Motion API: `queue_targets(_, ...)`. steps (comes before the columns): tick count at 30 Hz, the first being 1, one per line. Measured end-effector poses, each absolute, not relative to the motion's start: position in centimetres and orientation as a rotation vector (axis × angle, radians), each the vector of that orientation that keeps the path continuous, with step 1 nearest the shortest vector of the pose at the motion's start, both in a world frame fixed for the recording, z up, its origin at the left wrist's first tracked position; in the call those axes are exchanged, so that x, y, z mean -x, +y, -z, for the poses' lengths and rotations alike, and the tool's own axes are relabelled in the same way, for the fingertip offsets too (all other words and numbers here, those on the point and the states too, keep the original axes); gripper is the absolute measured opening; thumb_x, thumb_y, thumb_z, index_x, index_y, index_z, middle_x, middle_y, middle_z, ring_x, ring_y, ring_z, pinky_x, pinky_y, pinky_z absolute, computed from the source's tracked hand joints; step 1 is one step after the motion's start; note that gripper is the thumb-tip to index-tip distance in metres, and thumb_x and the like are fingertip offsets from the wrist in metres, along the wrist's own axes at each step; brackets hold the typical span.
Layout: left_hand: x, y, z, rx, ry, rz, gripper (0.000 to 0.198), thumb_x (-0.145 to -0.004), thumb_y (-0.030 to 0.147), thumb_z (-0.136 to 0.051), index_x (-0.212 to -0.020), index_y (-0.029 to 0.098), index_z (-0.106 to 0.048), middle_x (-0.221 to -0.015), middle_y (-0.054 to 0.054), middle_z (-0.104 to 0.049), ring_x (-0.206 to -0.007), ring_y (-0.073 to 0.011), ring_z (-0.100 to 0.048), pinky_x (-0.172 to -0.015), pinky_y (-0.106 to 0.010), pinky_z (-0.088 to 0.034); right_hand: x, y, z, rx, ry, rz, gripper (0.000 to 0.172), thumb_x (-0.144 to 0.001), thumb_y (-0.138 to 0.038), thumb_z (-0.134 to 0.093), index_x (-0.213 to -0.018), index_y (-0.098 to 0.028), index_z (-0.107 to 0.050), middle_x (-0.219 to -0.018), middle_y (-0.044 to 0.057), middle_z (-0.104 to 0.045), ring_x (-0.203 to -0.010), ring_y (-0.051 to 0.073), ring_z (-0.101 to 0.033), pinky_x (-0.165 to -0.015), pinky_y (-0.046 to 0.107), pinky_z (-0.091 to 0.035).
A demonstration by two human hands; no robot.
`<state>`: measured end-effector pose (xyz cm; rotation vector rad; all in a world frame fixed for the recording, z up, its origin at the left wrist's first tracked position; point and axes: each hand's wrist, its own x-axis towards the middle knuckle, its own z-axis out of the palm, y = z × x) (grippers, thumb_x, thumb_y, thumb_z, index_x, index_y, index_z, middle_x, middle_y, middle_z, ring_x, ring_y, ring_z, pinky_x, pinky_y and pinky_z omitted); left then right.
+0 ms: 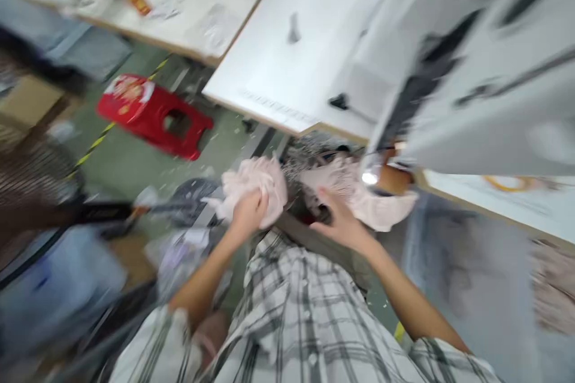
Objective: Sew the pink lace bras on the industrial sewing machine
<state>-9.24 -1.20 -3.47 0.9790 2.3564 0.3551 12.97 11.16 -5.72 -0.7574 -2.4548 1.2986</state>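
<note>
My left hand [249, 210] is closed on a bunched piece of pale pink fabric [263, 176], held in front of my lap. Loose ends of it hang out to the left. My right hand [339, 220] has its thumb and fingers apart and appears to hold nothing. Right beside its fingertips lies a second heap of pale pink fabric [381, 208], under the head of a white sewing machine [485, 125]. Whether my right fingers touch that heap, I cannot tell. The picture is smeared by motion.
A white worktable [278, 66] adjoins the machine. On the floor to the left lies a red plastic stool [153, 114]. A dark fan cage [36, 191] stands at the far left, with plastic bags [76, 269] below it. A grey-blue bin [476, 275] is at the right.
</note>
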Motion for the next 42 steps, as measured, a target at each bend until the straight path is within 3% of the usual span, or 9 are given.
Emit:
queue_targets(3, 5.0, -0.7, 1.4, -1.29, 1.902, -0.651, 0.051, -0.093, 0.055, -0.037, -0.055, 0.021, -0.045, -0.053, -0.001, -0.053, -0.054, -0.0171, -0.053, -0.054, -0.026, -0.044, -12.7, 11.9, 2.9, 0.436, -2.713, -1.375, 0.042, -0.082, -0.061, -0.065, -0.089, -0.019, -0.065, -0.072, 0.001, -0.062, -0.066, 0.016, -0.053, -0.064, 0.029, -0.045)
queue_targets(6, 3.6, 2.9, 2.4, -1.151, 1.762, -1.056, 0.044, -0.081, 0.064, -0.057, -0.074, 0.021, -0.062, -0.078, -0.005, -0.066, -0.08, -0.024, -0.063, -0.068, -0.031, -0.052, -15.7, 14.0, -1.0, 0.426, -2.762, -1.53, 0.038, -0.091, -0.054, -0.059, -0.077, -0.019, -0.061, -0.052, -0.008, -0.038, -0.052, 0.009, -0.033, -0.051, 0.024, -0.029)
queue_targets(10, -1.8, 8.2, 2.3, -0.976, 1.337, -0.865, 0.045, -0.063, 0.059, -0.079, -0.079, 0.019, -0.069, -0.09, -0.008, -0.071, -0.101, -0.033, -0.064, -0.086, -0.04, -0.053, -21.8, 14.3, -7.2, 0.547, -2.542, -1.736, 0.028, -0.092, -0.041, -0.06, -0.078, -0.017, -0.054, -0.061, -0.007, -0.044, -0.061, 0.007, -0.044, -0.059, 0.019, -0.036)
queue_targets(15, -6.1, 9.7, 1.9, -0.635, 1.1, -0.911, 0.053, -0.063, 0.063, -0.079, -0.089, 0.018, -0.069, -0.091, -0.008, -0.072, -0.093, -0.026, -0.066, -0.086, -0.036, -0.053, -27.9, 16.9, -9.5, 0.53, -2.384, -2.224, 0.023, -0.089, -0.035, -0.06, -0.101, -0.015, -0.061, -0.088, 0.001, -0.068, -0.077, 0.012, -0.062, -0.068, 0.02, -0.047)
queue_targets(19, -5.5, 9.4, 2.5, -0.836, 1.287, -1.009, 0.046, -0.072, 0.061, -0.072, -0.087, 0.018, -0.066, -0.081, -0.004, -0.067, -0.079, -0.0194, -0.062, -0.077, -0.03, -0.051, -30.0, 23.9, -6.0, 1.78, -2.21, -0.999, 0.019, -0.086, -0.028, -0.062, -0.099, -0.015, -0.065, -0.094, 0.007, -0.071, -0.085, 0.018, -0.065, -0.076, 0.027, -0.049)
queue_targets(23, -6.2, 8.2, 2.1, -1.219, 1.42, -0.982, 0.044, -0.087, 0.058, -0.056, -0.068, 0.018, -0.055, -0.062, 0.002, -0.051, -0.06, -0.0137, -0.049, -0.059, -0.024, -0.042, -29.1, 31.1, -3.9, 1.975, -1.93, -0.596, 0.024, -0.093, -0.026, -0.048, -0.109, -0.012, -0.06, -0.115, 0.017, -0.067, -0.106, 0.026, -0.061, -0.088, 0.036, -0.044)
queue_targets(31, -6.8, 8.1, 0.1, -1.454, 1.422, -0.971, 0.039, -0.095, 0.046, -0.047, -0.068, 0.019, -0.051, -0.06, 0.002, -0.049, -0.056, -0.0119, -0.046, -0.054, -0.022, -0.037, -25.7, 37.0, -3.0, 1.974, -1.748, -0.679, 0.015, -0.077, -0.014, -0.065, -0.069, -0.018, -0.053, -0.092, 0.012, -0.069, -0.099, 0.029, -0.061, -0.083, 0.037, -0.043)
queue_targets(36, -6.5, 8.3, 0.0, -1.487, 1.431, -0.972, 0.036, -0.096, 0.041, -0.048, -0.068, 0.019, -0.051, -0.057, 0.004, -0.044, -0.051, -0.0106, -0.042, -0.05, -0.022, -0.035, -25.6, 36.9, -3.3, 1.766, -1.575, -0.915, 0.019, -0.082, -0.01, -0.058, -0.071, -0.02, -0.047, -0.08, 0.003, -0.061, -0.079, 0.017, -0.056, -0.069, 0.027, -0.044)
queue_targets(42, -5.8, 8.2, -1.3, -1.564, 1.398, -1.095, 0.03, -0.099, 0.032, -0.047, -0.122, 0.016, -0.059, -0.062, 0.005, -0.052, -0.046, -0.0096, -0.04, -0.047, -0.021, -0.035, -25.1, 29.8, -2.7, 1.255, -1.313, -1.55, 0.019, -0.085, -0.032, -0.067, -0.083, -0.022, -0.051, -0.072, -0.006, -0.054, -0.045, 0.003, -0.032, -0.039, 0.012, -0.031)
